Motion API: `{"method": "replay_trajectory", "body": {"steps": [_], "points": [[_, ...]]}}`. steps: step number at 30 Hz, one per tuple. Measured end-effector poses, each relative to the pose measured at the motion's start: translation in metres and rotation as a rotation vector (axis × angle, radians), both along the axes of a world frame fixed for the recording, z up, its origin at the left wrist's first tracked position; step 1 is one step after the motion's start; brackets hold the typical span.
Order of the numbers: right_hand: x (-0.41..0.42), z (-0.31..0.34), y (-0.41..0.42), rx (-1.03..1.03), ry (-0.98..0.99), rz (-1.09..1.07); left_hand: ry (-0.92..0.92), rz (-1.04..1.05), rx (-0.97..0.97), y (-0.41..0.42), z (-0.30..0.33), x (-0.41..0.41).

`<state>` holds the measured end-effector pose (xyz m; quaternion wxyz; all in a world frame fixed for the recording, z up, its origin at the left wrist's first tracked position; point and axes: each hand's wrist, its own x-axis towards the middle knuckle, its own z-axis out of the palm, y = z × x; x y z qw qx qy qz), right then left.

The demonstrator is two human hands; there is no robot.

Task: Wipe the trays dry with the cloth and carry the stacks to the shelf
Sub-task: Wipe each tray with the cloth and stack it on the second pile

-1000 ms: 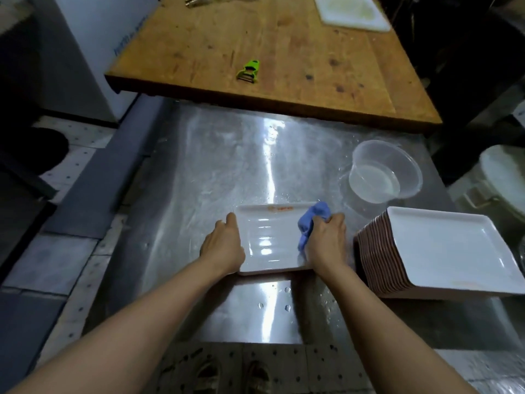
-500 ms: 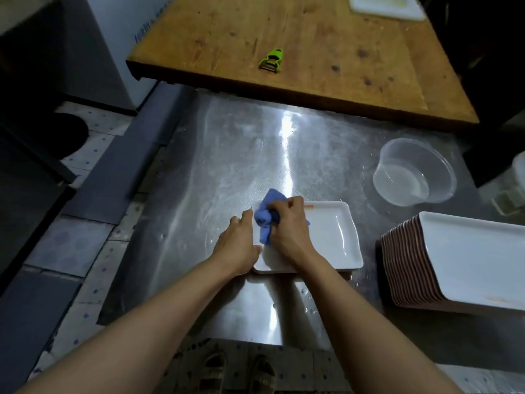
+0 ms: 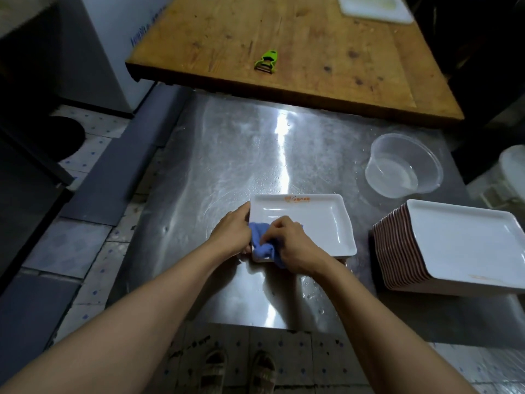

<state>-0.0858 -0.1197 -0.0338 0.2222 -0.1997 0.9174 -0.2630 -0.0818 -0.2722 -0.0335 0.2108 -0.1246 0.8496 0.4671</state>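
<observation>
At the left, the left hand grips the left rim of a white tray, fingers curled round the edge. The tray lies flat on the steel counter, wet with droplets. Next, the right hand presses a bunched blue cloth onto the tray's near-left corner, fingers closed over it. Behind, a green peeler sits on the wooden table. Further right, a clear tub stands on the counter, and just beside the tray rests a tilted stack of trays.
</observation>
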Motion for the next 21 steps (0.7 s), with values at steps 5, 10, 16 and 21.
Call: {"method": "replay_trajectory", "body": {"steps": [5,10,16,21], "points": [[0.015,0.001,0.003,0.119,0.104,0.038,0.069,0.013,-0.241,0.010,-0.004,-0.002],[0.021,0.003,0.025,0.240,0.111,-0.050,0.057,-0.048,-0.363,0.016,-0.010,0.000],[0.010,0.012,0.078,0.370,0.131,-0.245,0.053,-0.030,-0.426,0.023,-0.010,-0.003],[-0.017,0.009,0.079,0.364,0.190,-0.352,0.047,-0.047,-0.466,0.023,-0.012,-0.006]]}}
